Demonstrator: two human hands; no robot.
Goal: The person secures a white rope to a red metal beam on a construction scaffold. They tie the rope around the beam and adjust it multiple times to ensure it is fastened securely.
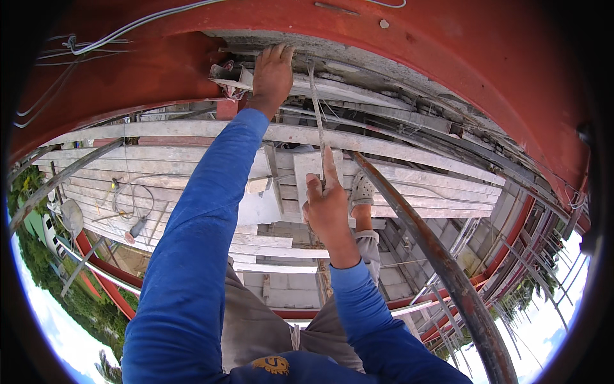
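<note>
My left hand (pixel 274 73) reaches up to a grey ledge (pixel 332 51) under the red beam, its fingers bent over the edge. What lies under those fingertips is hidden. Lower down and to the right, my right hand (pixel 329 214) is closed round the lower end of a ribbed steel rod (pixel 315 99), with the index finger stretched along it. The rod runs up to the ledge, where its top end meets the edge. Beside my left hand sits a bent pale metal piece (pixel 230 78) with scraps around it.
A red steel beam (pixel 448 57) curves overhead, with loose wires (pixel 121 32) at left. Below lies a scaffold deck of pale planks (pixel 160 153), holding a cable and a tool (pixel 135 229). A rusty pipe (pixel 435 256) slants close to my right arm. My clog-shod foot (pixel 362 192) stands on planks.
</note>
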